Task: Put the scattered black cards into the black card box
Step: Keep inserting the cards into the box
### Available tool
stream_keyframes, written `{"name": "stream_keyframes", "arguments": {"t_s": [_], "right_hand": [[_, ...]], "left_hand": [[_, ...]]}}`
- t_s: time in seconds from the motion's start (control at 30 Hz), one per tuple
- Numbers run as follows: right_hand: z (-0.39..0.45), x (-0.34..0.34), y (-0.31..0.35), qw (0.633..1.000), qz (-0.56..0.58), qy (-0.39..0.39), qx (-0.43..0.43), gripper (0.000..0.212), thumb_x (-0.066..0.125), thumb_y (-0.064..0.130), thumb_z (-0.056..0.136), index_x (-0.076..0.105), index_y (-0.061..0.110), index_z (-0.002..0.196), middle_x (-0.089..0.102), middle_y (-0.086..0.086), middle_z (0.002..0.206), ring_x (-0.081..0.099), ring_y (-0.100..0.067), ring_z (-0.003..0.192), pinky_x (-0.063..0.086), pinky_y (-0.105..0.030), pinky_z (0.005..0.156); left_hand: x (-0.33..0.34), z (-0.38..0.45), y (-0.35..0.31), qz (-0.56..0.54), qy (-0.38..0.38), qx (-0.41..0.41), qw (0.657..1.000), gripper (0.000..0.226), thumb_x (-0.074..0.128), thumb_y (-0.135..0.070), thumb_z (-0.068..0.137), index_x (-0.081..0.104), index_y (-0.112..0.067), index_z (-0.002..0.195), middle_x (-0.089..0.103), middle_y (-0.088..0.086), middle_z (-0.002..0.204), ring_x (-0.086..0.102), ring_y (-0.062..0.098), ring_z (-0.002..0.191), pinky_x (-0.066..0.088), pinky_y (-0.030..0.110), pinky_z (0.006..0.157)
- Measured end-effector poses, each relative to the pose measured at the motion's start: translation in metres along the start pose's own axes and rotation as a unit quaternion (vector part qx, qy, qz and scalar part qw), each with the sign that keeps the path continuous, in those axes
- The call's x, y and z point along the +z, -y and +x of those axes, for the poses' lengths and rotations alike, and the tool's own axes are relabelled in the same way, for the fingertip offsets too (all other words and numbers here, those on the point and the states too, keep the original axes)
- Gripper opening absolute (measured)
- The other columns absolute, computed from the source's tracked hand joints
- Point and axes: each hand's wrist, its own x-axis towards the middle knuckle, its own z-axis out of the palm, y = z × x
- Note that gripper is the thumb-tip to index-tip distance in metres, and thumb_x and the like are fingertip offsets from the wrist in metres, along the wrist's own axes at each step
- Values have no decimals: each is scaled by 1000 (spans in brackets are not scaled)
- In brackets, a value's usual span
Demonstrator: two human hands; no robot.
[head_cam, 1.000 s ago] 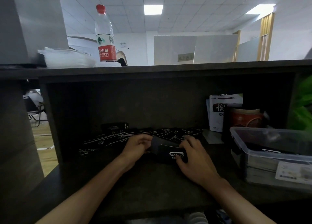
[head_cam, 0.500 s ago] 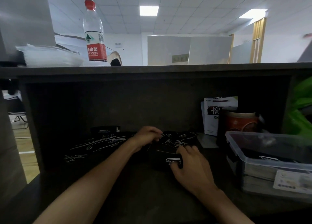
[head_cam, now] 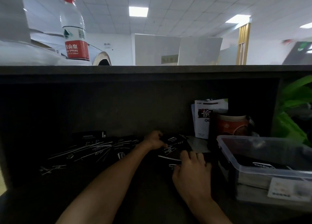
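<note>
Black cards [head_cam: 91, 150] with white print lie scattered over the dark lower shelf, spreading from the left to the middle back. My left hand [head_cam: 154, 140] reaches to the back of the shelf, its fingers curled down onto a few black cards [head_cam: 173, 141] at the right end of the spread. My right hand [head_cam: 192, 171] grips the black card box [head_cam: 171, 165], which lies on the shelf in front of those cards. The box is mostly hidden under my fingers; only its left end with a white logo shows.
A clear plastic container [head_cam: 270, 158] stands close on the right. Behind it are a red tin [head_cam: 231, 127] and a white packet [head_cam: 206, 117]. A second small black box [head_cam: 89, 135] sits at the back left. A water bottle [head_cam: 74, 29] stands on the upper shelf. A green plant [head_cam: 295, 105] is at far right.
My left hand left the card box and reached back and right onto the cards. My right hand stayed on the box. The camera moved closer.
</note>
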Motion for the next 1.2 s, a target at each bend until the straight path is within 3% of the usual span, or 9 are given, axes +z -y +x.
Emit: {"name": "stream_keyframes", "arguments": {"t_s": [0.1, 0.2, 0.43, 0.53, 0.73, 0.87, 0.97, 1.07, 1.2], "right_hand": [[0, -1, 1, 1000, 4, -3, 0, 32, 46, 35, 92, 48, 27, 122, 51, 2, 123, 42, -18, 119, 38, -41, 97], [-1, -2, 2, 1000, 15, -8, -6, 30, 46, 34, 91, 49, 27, 119, 53, 2, 121, 44, -18, 117, 39, -40, 96], [-2, -3, 3, 997, 72, -37, 12, 46, 59, 34, 88, 37, 26, 128, 46, -1, 128, 42, -19, 121, 42, -42, 101], [-2, -3, 2, 999, 39, -13, -12, 47, 54, 36, 91, 40, 27, 135, 35, -3, 137, 34, -22, 127, 38, -45, 104], [2, -7, -3, 995, 43, 35, -78, 31, 49, 32, 95, 54, 25, 125, 53, 2, 126, 39, -19, 122, 42, -41, 99], [12, -16, -33, 994, 43, 5, -97, 22, 49, 25, 92, 60, 21, 111, 59, 1, 115, 43, -16, 113, 44, -30, 84], [9, -11, -49, 995, 52, 9, -82, 28, 47, 24, 93, 57, 20, 118, 55, 1, 124, 38, -15, 120, 44, -28, 85], [9, -8, -49, 995, 39, 4, -87, 29, 46, 25, 93, 55, 21, 119, 53, 2, 124, 37, -15, 119, 45, -28, 85], [11, -8, -47, 996, 36, 1, -82, 27, 45, 25, 92, 54, 22, 117, 53, 1, 122, 37, -16, 120, 45, -28, 86]], "left_hand": [[-9, -10, 1, -50, -44, 19, 998, 52, 75, 0, 78, 58, -5, 127, 62, 14, 125, 60, 26, 114, 45, 20, 85], [-27, -38, 7, -67, -85, 57, 992, 29, 63, 5, 83, 70, -9, 108, 70, 8, 106, 65, 20, 99, 41, 12, 70], [-58, -129, 29, -142, 36, 95, 985, 35, 51, -4, 94, 73, -30, 90, 71, -17, 89, 63, -11, 81, 42, 0, 68], [-57, -143, 28, -186, 66, 71, 978, 43, 40, -6, 95, 74, -31, 88, 72, -18, 88, 63, -11, 77, 43, 4, 62], [-37, -133, 10, -237, 165, 44, 956, 41, 38, -11, 96, 77, -24, 93, 74, -2, 101, 67, 7, 87, 50, 19, 68], [-28, -97, -1, -158, 76, 42, 984, 30, 45, -12, 98, 73, -22, 97, 73, -1, 95, 65, 5, 77, 48, 19, 65], [-14, -64, -13, -21, 8, 74, 997, 19, 56, -20, 96, 72, -15, 105, 71, 5, 107, 66, 15, 97, 52, 27, 87], [1, -41, -29, 169, -33, 93, 981, 30, 55, -42, 94, 70, -22, 111, 68, 5, 117, 60, 24, 111, 44, 33, 95], [26, -13, -46, 192, 3, 46, 980, 61, 47, -68, 88, 70, -14, 103, 66, 11, 112, 59, 29, 108, 44, 39, 94]]}}
